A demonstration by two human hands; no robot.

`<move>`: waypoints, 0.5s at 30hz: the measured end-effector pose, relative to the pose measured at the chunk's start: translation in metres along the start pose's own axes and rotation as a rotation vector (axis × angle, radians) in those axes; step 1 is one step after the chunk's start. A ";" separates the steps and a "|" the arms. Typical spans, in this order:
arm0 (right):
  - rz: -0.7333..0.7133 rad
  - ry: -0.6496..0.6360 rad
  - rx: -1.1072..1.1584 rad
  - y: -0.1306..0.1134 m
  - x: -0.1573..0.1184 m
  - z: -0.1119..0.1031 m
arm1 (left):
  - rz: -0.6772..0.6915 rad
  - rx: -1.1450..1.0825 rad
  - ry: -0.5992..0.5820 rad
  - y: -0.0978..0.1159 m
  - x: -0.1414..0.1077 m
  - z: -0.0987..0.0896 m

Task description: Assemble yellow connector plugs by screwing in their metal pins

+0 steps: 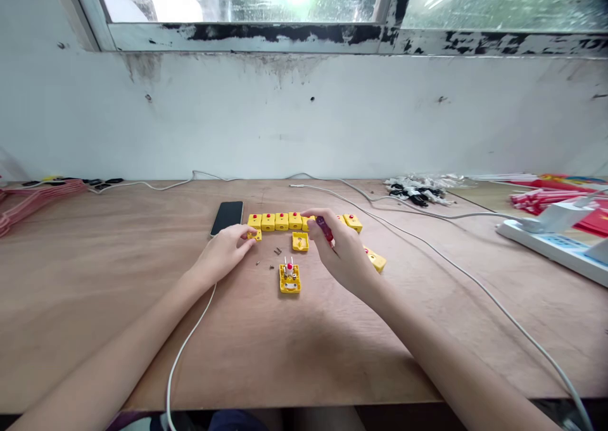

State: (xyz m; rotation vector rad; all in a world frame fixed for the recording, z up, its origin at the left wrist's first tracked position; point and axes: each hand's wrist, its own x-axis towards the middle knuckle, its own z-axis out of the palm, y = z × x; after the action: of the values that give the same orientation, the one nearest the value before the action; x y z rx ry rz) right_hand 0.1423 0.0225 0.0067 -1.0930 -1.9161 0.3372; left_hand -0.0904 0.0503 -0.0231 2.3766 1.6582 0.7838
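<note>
My left hand (228, 252) has its thumb and fingers closed around a small yellow plastic part (257, 235), half hidden by the fingertips. In my right hand (342, 253) is a screwdriver with a dark red, see-through handle (325, 228); its tip is hard to make out. Between the hands lies an opened yellow plug housing (289, 285), showing metal parts, two prongs and a red piece. Farther back is a yellow cover (300, 242), inside facing up. Small screws (278, 251) are scattered to its left. Behind stands a row of yellow plugs (282, 221) with red dots, partly covered by my right hand.
Another yellow plug (376, 260) lies by my right wrist. A black phone (228, 217) rests behind my left hand. White cables (446, 263) cross the table. At right are a power strip (551, 247) and a pile of black and white pieces (420, 190); pink strips (42, 199) lie far left.
</note>
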 end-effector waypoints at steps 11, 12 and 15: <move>-0.034 0.126 0.018 0.002 0.000 0.001 | 0.168 0.066 0.026 0.016 -0.005 0.000; -0.030 0.175 0.027 0.002 0.001 0.000 | 0.199 0.089 0.057 0.019 -0.005 -0.001; -0.020 0.298 0.066 0.002 0.001 -0.002 | 0.280 0.115 0.092 0.023 -0.005 0.001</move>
State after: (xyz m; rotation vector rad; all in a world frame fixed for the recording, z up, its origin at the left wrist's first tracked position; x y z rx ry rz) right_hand 0.1451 0.0244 0.0077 -1.0179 -1.6395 0.2110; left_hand -0.0720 0.0365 -0.0163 2.7335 1.4558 0.8740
